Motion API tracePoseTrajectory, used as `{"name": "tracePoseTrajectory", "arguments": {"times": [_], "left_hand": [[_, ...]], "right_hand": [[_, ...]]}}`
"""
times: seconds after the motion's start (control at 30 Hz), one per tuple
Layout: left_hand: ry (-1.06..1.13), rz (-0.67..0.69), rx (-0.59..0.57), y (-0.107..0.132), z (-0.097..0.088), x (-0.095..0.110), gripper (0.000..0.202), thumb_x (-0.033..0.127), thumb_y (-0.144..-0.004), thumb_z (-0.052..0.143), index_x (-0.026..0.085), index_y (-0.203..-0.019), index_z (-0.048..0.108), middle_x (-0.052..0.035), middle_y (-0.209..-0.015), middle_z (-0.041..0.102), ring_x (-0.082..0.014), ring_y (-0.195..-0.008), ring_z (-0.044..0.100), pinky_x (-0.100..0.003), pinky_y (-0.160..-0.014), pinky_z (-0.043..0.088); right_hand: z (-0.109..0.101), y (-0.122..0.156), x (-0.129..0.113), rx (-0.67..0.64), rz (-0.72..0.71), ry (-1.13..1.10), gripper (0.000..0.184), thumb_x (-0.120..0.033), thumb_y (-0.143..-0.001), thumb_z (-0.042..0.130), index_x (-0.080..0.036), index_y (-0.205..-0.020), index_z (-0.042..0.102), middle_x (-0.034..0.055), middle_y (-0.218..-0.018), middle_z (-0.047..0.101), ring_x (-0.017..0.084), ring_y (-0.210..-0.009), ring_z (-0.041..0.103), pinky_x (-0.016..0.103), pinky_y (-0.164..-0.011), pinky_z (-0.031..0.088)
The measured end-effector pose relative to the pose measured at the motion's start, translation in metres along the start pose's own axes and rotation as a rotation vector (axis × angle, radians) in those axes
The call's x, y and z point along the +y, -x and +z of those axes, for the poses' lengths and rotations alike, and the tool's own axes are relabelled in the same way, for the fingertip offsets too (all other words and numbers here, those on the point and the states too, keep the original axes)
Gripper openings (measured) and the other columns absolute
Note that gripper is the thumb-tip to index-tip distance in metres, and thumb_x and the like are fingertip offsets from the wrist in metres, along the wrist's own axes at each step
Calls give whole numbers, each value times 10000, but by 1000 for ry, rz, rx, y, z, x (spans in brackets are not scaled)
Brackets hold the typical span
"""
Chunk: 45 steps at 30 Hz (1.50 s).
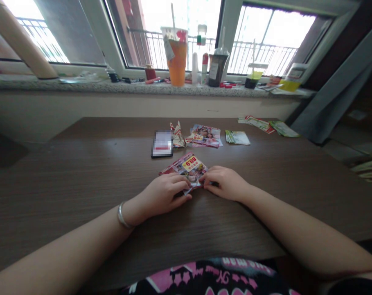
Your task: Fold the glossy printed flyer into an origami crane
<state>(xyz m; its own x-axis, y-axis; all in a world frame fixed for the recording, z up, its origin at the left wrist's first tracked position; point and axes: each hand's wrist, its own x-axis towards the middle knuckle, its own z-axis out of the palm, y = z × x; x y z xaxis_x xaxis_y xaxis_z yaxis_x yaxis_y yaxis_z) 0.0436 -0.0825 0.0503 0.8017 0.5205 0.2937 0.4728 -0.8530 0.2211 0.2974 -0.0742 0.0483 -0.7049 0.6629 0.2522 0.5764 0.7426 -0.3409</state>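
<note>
A colourful printed paper [186,166] with a yellow price tag lies on the dark wooden table [81,176] in front of me. My left hand [164,194] presses and pinches its near left edge with curled fingers. My right hand [224,182] pinches the near right edge, fingers closed on the paper. A silver bangle sits on my left wrist.
Behind the paper lie a phone [162,144], a folded paper figure [177,135], a stack of colourful leaflets [206,136] and green-white papers [237,137]. More leaflets [259,123] lie at the far right. Drink cups [177,57] and bottles stand on the windowsill.
</note>
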Motion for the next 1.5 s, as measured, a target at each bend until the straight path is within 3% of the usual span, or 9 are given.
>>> {"name": "tracePoseTrajectory", "arguments": {"times": [0.2, 0.47, 0.67, 0.93, 1.5], "left_hand": [[16, -77, 90, -1, 0, 3, 272, 276, -945, 457, 183, -783, 655, -42, -832, 673, -147, -780, 617, -265, -716, 478], [19, -353, 28, -3, 7, -10, 264, 322, -927, 482, 177, -714, 540, -20, -733, 595, -158, -696, 541, -259, -602, 398], [9, -368, 49, -2, 7, -14, 230, 320, -911, 505, 172, -741, 554, -47, -871, 565, -158, -754, 545, -264, -661, 435], [-11, -381, 63, -1, 11, -20, 209, 299, -887, 538, 174, -720, 550, -33, -846, 547, -141, -705, 531, -256, -635, 433], [17, -402, 99, -2, 12, -23, 188, 281, -861, 548, 165, -713, 559, -23, -802, 537, -122, -658, 508, -242, -607, 424]], "right_hand": [[-1, 0, 1, -35, -96, -31, 64, -205, -853, 619, -222, -880, 674, 36, -1034, 712, 187, -982, 616, 334, -877, 484], [1, -1, 2, -34, -6, -74, 113, -208, -859, 613, -205, -943, 688, 47, -957, 716, 180, -913, 636, 319, -852, 484], [5, -1, 5, 29, 74, -42, 196, -228, -876, 598, -227, -1051, 687, 46, -930, 713, 167, -824, 638, 283, -752, 481], [7, -3, 8, 46, -19, -55, 186, -167, -876, 577, -229, -979, 719, 41, -1053, 722, 181, -989, 643, 333, -890, 484], [9, 0, 7, 37, 6, 95, 212, -214, -904, 562, -266, -1027, 727, 35, -1087, 708, 186, -993, 618, 353, -891, 495]]}}
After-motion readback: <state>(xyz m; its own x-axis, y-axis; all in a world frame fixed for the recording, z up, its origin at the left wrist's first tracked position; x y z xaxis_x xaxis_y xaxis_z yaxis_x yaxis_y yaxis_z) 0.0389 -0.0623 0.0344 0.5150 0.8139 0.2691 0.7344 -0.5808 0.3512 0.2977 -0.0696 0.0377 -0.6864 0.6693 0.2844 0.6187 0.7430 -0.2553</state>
